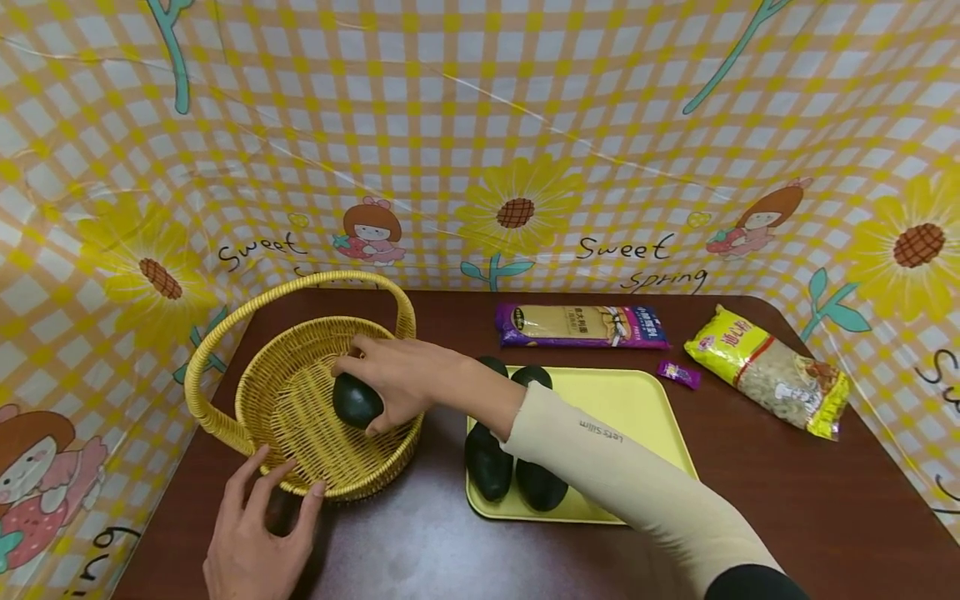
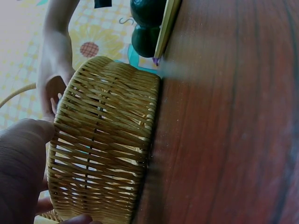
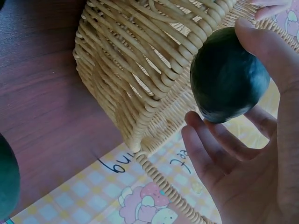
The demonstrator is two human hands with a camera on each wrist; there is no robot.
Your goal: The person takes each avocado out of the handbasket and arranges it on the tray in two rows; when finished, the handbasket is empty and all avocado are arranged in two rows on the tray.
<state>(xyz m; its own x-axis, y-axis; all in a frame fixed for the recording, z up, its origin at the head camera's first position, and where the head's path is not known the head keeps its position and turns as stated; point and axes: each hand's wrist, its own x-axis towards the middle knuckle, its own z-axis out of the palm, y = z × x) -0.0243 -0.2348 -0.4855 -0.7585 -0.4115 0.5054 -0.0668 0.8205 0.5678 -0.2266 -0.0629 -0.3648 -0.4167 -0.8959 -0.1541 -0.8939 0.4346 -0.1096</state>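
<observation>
My right hand (image 1: 397,379) holds a dark green avocado (image 1: 358,402) over the inside of the yellow wicker basket (image 1: 405,454). In the right wrist view, thumb and fingertips grip the avocado (image 3: 229,77) beside the woven rim. My left hand (image 1: 258,525) rests its spread fingers at the basket's near rim. The left wrist view has the thumb touching the rim of the basket (image 2: 103,140), with other fingertips partly hidden. Several more avocados (image 1: 489,462) lie on the left part of a yellow tray (image 1: 622,400), some partly covered by the right forearm.
Behind the tray lies a purple pasta pack (image 1: 581,326). A small purple packet (image 1: 678,374) and a yellow-ended bag (image 1: 768,371) are to its right. The basket's tall handle (image 1: 292,287) stands upright. A checked cloth (image 1: 450,108) surrounds the brown table (image 1: 405,550).
</observation>
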